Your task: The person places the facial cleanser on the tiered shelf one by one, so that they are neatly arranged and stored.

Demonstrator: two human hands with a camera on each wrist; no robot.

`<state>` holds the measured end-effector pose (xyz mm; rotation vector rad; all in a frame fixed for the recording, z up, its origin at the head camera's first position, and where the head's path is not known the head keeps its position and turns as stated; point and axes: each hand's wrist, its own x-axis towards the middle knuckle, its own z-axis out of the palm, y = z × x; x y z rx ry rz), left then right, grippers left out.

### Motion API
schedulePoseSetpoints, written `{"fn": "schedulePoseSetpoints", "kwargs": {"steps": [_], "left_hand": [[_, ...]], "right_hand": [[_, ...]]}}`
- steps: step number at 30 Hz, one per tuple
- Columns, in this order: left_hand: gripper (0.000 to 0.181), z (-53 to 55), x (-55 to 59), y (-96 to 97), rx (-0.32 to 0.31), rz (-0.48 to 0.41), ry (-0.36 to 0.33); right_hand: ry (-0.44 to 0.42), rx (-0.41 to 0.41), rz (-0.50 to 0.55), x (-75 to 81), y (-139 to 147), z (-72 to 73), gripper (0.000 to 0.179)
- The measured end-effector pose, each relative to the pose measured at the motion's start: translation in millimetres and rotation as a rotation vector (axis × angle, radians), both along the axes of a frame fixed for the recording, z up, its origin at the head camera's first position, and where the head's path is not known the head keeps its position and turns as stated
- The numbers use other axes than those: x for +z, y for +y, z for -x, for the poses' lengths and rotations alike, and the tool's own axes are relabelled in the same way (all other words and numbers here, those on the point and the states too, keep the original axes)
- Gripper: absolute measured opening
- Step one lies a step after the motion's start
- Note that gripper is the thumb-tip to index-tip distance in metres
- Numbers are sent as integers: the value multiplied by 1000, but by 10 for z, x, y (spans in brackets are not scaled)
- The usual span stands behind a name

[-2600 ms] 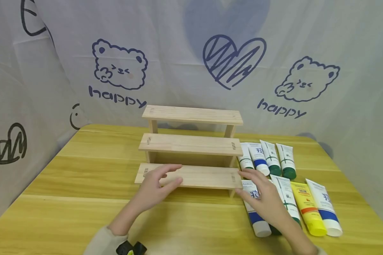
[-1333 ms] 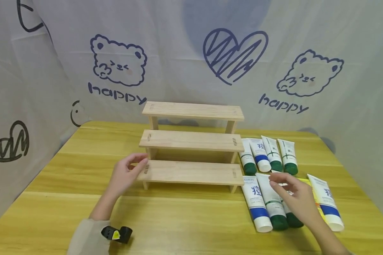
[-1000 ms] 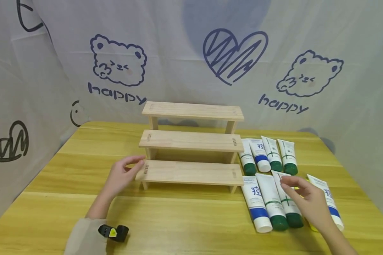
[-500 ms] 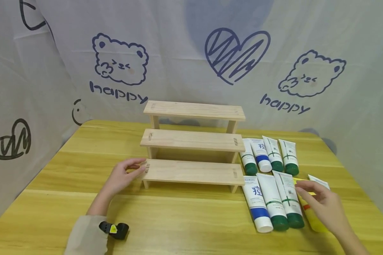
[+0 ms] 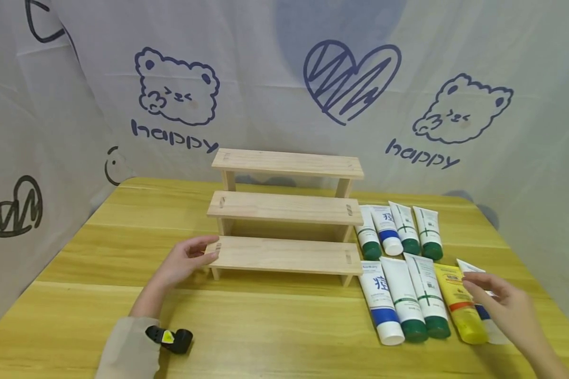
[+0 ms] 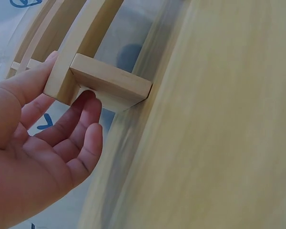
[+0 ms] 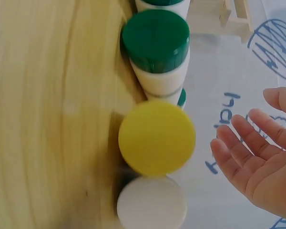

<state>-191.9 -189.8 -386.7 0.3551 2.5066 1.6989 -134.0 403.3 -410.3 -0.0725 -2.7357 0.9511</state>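
A three-step wooden display stand [image 5: 284,255] stands mid-table. My left hand [image 5: 182,263] pinches the left end of its lowest board; in the left wrist view the thumb lies on one face of the board and fingers bend beneath it beside the leg [image 6: 112,78]. My right hand [image 5: 507,305] hovers over the right end of the front row of squeeze tubes, relaxed and holding nothing. Under it, partly hidden, lies a white tube with a blue band [image 5: 474,267]. Beside that is a yellow tube [image 5: 460,302], whose round cap [image 7: 157,138] shows close up in the right wrist view.
Left of the yellow tube lie two white tubes with green caps [image 5: 427,295] and a blue-banded white tube [image 5: 381,302]. Several smaller tubes [image 5: 403,229] form a back row right of the stand. A printed cloth [image 5: 265,79] hangs behind the yellowish wooden table [image 5: 275,326].
My right hand has moved rightward from the stand's right end across the front tubes. My left hand has shifted left to the lowest board's left end and stayed there.
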Motion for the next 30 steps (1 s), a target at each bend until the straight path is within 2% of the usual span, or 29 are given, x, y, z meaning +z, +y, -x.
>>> {"fn": "schedulePoseSetpoints", "kwargs": {"steps": [3, 6, 9, 12, 17, 19, 22, 24, 27, 30], "left_hand": [[48, -3, 14, -3, 3, -15, -28], [48, -1, 13, -4, 5, -28, -40], [49, 7, -6, -6, 5, -60, -63], [50, 11, -34, -18, 3, -91, -86], [52, 16, -61, -42, -1, -105, -99], [53, 18, -66, -46, 0, -108, -101], [52, 24, -70, -43, 3, -117, -106], [52, 26, -71, -41, 4, -121, -110], [52, 27, -73, -38, 4, -123, -111], [51, 33, -79, -39, 4, -122, -106]], "right_hand": [[-19, -27, -39, 125, -22, -36, 39], [-52, -26, -25, 346, -126, -115, 42], [-72, -30, -43, 466, -163, -153, 43], [-74, -55, -104, 397, -45, -114, 45], [-161, -11, -86, 239, 298, -6, 51], [-214, 0, -95, 137, 471, 54, 55], [-238, 7, -134, -89, 737, 154, 61], [-259, 21, -126, -204, 849, 192, 67], [-315, 39, -84, -218, 864, 194, 74], [-380, 38, -66, -59, 726, 150, 76]]}}
